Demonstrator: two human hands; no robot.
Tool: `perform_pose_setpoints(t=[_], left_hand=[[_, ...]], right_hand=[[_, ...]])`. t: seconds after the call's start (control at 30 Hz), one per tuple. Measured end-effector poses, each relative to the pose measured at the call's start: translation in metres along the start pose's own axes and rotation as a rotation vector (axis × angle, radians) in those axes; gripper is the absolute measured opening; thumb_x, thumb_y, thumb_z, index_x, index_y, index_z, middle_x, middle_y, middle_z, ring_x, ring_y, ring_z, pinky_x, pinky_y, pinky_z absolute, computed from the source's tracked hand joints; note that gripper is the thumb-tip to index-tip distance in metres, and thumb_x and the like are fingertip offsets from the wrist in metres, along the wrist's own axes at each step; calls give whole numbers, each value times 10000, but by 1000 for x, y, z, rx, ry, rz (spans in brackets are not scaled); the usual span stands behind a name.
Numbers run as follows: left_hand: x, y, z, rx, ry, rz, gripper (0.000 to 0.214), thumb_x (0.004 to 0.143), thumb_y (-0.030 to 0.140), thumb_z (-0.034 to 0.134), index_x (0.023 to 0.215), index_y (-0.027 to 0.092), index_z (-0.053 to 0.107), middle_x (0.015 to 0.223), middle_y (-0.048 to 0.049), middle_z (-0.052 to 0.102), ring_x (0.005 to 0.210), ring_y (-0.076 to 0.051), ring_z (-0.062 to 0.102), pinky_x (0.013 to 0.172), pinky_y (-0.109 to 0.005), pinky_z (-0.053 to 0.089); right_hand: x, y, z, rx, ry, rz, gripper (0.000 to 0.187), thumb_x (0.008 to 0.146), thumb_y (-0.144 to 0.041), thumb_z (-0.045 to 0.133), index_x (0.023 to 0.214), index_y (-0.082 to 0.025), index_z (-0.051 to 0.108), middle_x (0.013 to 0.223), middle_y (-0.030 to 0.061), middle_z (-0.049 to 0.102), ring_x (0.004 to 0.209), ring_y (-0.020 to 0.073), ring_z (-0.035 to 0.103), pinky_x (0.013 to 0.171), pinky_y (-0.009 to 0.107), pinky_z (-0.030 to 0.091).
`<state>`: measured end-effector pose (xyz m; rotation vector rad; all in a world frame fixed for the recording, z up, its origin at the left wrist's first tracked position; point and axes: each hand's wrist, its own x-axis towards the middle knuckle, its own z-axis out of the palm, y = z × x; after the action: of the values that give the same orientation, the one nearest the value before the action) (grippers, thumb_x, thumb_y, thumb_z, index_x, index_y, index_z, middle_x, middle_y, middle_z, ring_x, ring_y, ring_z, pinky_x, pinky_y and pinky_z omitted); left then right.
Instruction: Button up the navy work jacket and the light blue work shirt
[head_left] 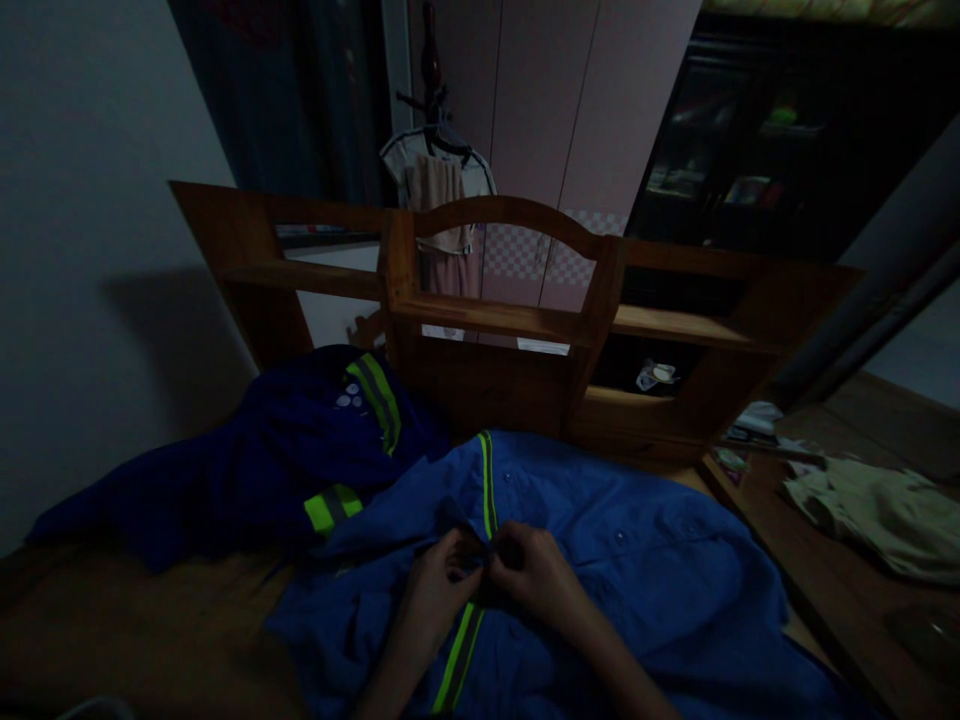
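Observation:
A blue work jacket with a yellow-green reflective stripe lies spread on the wooden surface in front of me. Both hands meet over the stripe near its middle. My left hand is closed, thumb and fingers pinching dark blue cloth of the jacket. Close beside it, my right hand has its fingers curled in and pinches the jacket at the same spot. Whether a button sits between the fingertips is too dark to make out. Round buttons show on the jacket to the right of the stripe.
A darker blue garment with reflective bands lies heaped at the left by the wall. Behind stands a wooden headboard with shelves. A pale cloth lies at the right. Farther back are a clothes stand and pink cabinet doors.

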<state>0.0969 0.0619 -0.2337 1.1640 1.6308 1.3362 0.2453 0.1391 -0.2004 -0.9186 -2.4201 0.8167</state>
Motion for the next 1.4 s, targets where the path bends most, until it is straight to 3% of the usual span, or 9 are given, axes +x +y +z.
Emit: perform_pose_setpoints(t=[0.33,0.63,1.0,1.4], left_hand=[[-3,7,0,77,4,9,212,710,163,598,914,168,656,921,-72,724,841,-204,681,703,-251,510],[-3,-3,1,61,14,45,291,705,162,599,995,187,612,973,-66,716,879,-197,675,702,-249,500],[-3,8,-3,-17,-57,18,275,756,253,632,1015,164,600,998,-88,701,893,-206,665,709,-268,489],[-8,10,-6,-144,-58,-4,306,780,293,634,1047,148,599,1004,-94,701,914,-210,666,778,-297,505]], right_hand=[[0,2,1,-15,15,-23,59,772,-187,572,801,-194,622,687,-12,624,625,123,570,562,197,332],[3,6,10,73,64,48,76,680,-143,593,743,-184,608,629,-31,574,584,106,526,547,197,301],[4,9,6,265,21,53,136,799,-214,537,788,-153,657,644,-20,612,578,102,545,518,175,358],[4,13,8,352,61,35,106,816,-246,580,805,-160,641,672,-21,602,623,113,554,558,189,394]])
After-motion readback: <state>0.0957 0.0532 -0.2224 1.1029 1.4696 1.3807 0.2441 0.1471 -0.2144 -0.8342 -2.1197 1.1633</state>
